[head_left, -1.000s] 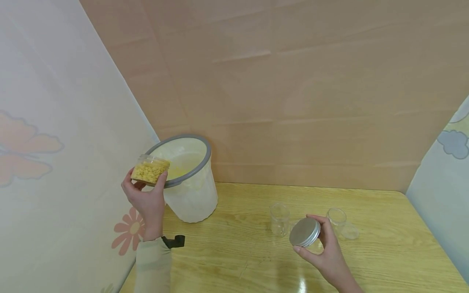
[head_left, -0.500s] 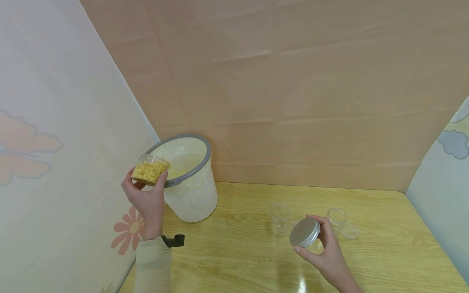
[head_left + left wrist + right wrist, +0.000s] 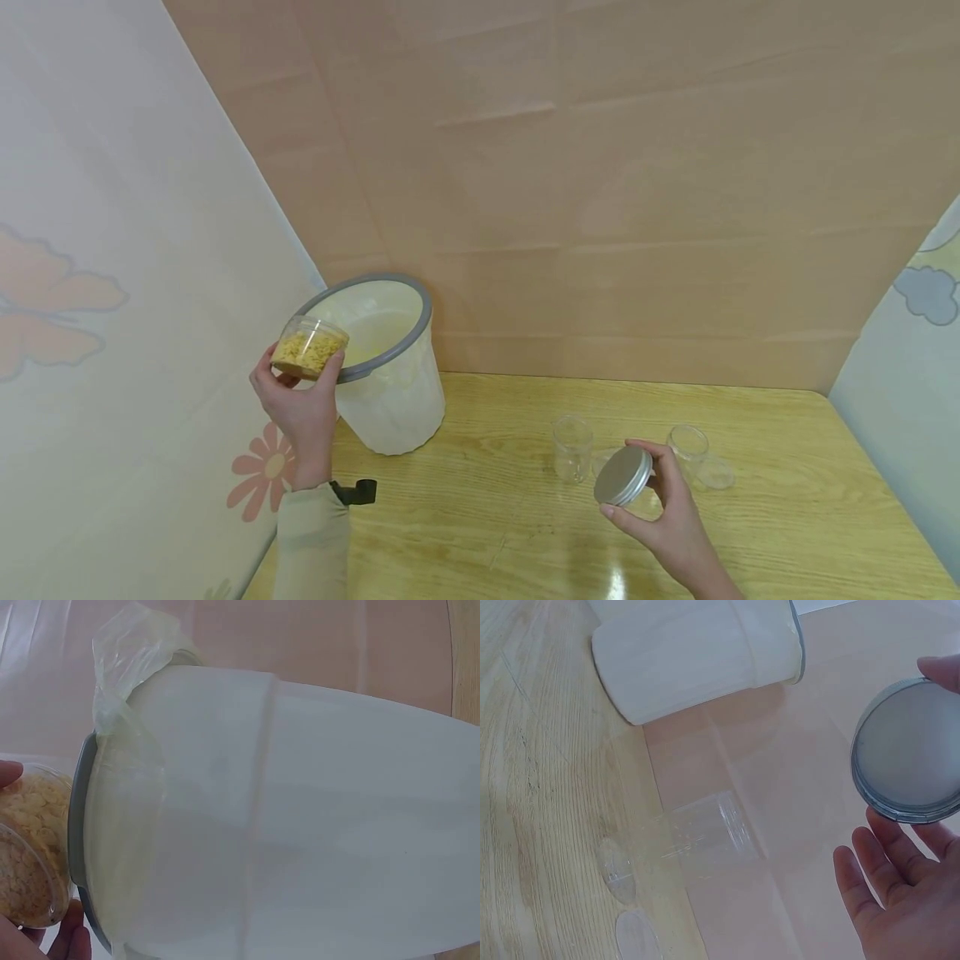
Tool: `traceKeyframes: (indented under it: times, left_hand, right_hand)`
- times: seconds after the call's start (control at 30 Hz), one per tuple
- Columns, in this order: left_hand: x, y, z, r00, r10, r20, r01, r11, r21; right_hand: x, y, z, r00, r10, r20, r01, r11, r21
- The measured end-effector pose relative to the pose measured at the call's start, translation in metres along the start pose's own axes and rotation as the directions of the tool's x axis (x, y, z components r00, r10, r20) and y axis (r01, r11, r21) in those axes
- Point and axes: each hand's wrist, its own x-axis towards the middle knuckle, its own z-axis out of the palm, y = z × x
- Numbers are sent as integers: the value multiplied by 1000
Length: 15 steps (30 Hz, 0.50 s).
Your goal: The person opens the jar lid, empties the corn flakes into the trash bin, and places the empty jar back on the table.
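Observation:
At the near left rim of a white bin (image 3: pixel 397 408), my left hand (image 3: pixel 300 417) grips a clear jar (image 3: pixel 309 348) partly filled with yellow flakes. The jar is tilted, with its bottom turned toward me. In the left wrist view the jar (image 3: pixel 34 847) sits close beside the bin's grey rim (image 3: pixel 79 817), a finger and thumb around it. Over the right side of the table, my right hand (image 3: pixel 675 525) holds a silver screw lid (image 3: pixel 622 475) by its edge. The lid's pale inner side (image 3: pixel 911 746) shows in the right wrist view.
Two clear containers (image 3: pixel 572 450) stand on the wooden table (image 3: pixel 480 500) near the right hand. Thin clear discs (image 3: pixel 619 870) lie beside them. A translucent liner (image 3: pixel 142 652) hangs over the bin's edge. Fabric walls (image 3: pixel 637 208) enclose the back and sides.
The jar has turned slightly in the left hand, and more bare clear wall shows above the flakes. The yellow seen inside the bin has faded. The right hand stays almost still with the lid.

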Motion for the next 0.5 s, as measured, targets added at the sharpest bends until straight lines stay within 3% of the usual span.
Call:
traceKeyframes:
  times: [0.5]
  left_hand:
    - [0, -1, 0, 1000, -3, 12, 3, 1000, 25]
  right_hand:
    - [-1, 0, -2, 1000, 12, 21, -12, 1000, -12]
